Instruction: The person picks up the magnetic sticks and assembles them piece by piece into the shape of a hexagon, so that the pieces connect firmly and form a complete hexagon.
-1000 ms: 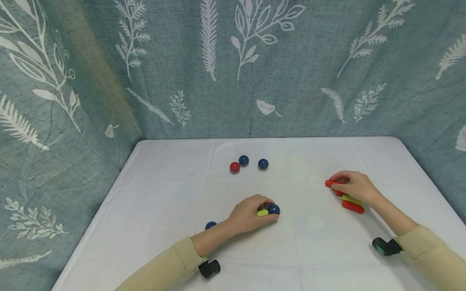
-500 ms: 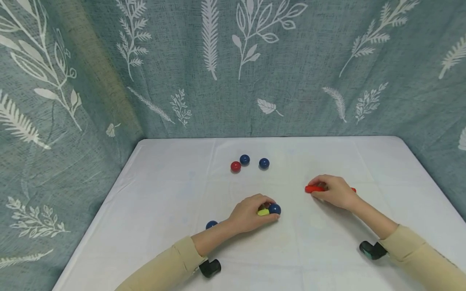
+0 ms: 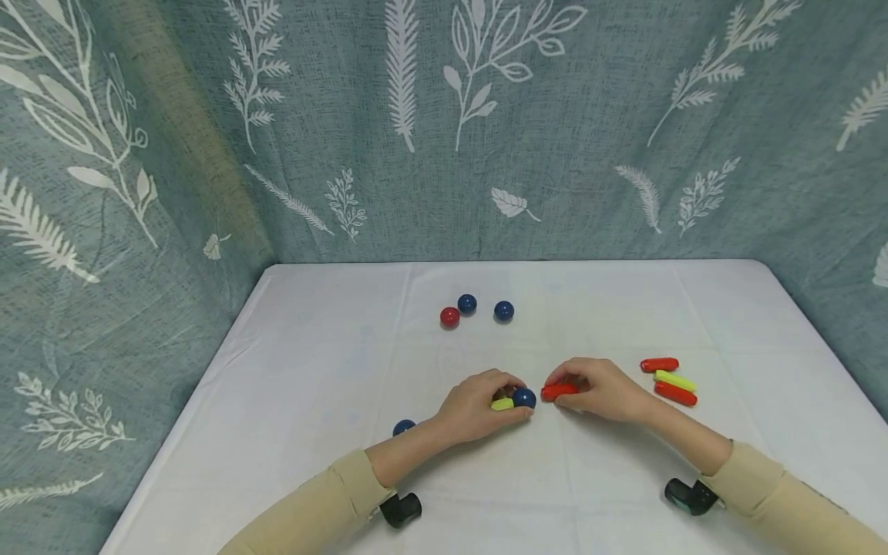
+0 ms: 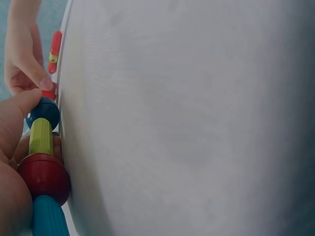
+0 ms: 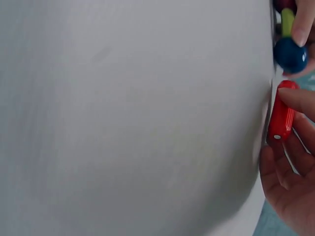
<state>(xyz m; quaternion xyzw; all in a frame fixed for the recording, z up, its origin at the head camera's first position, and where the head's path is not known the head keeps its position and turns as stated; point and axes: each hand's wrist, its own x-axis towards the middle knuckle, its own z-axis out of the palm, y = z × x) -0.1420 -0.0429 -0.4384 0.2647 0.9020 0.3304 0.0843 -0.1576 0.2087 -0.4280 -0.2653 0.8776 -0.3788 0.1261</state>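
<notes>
At the table's middle, my left hand point(image 3: 472, 408) holds a joined row of toy balls and rods. In the left wrist view the row runs from a blue ball point(image 4: 45, 114) through a yellow-green rod point(image 4: 41, 136) and a red ball point(image 4: 44, 178) to a light blue rod point(image 4: 49, 219). The thumb lies against the blue ball. My right hand point(image 3: 602, 390) pinches a red rod point(image 5: 283, 112) between thumb and fingers. One end of it points at the blue ball, with a small gap between them. Fingers partly cover both pieces in the head view.
Two blue balls point(image 3: 503, 311) and a red ball point(image 3: 449, 317) lie toward the back of the white table point(image 3: 333, 339). Another blue ball point(image 3: 403, 427) sits behind the left forearm. Right of the right hand are two red rods point(image 3: 675, 394) and a yellow-green rod point(image 3: 674, 381).
My right hand has carried a red rod from the group at the right, leftward and nearer, to beside the blue ball. My left hand has stayed in place.
</notes>
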